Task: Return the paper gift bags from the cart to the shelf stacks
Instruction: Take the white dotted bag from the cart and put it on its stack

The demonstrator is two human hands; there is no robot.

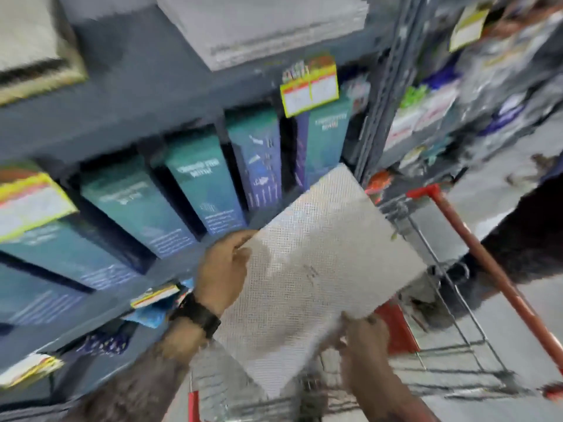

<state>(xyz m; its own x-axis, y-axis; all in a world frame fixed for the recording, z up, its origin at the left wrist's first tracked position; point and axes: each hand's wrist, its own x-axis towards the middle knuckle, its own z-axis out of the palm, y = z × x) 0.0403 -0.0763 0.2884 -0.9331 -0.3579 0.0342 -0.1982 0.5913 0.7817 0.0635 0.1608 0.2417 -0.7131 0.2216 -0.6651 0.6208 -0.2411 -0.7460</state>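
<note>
A flat white paper gift bag [323, 263] with a fine dotted pattern is held tilted above the wire cart [451, 360]. My left hand [224, 269], with a black watch on its wrist, grips the bag's left edge. My right hand [362, 336] pinches its lower right edge. On the grey shelf [146, 95] above lie a stack of white flat bags [268, 28] in the middle and another pale stack [33, 47] at the left. The whole view is motion-blurred.
Teal and blue boxes [201, 184] stand in a row on the shelf below the stacks, with yellow price tags [309, 92] hanging in front. The cart's red handle [487, 263] runs down the right. A person's dark sleeve [524, 239] reaches in at right.
</note>
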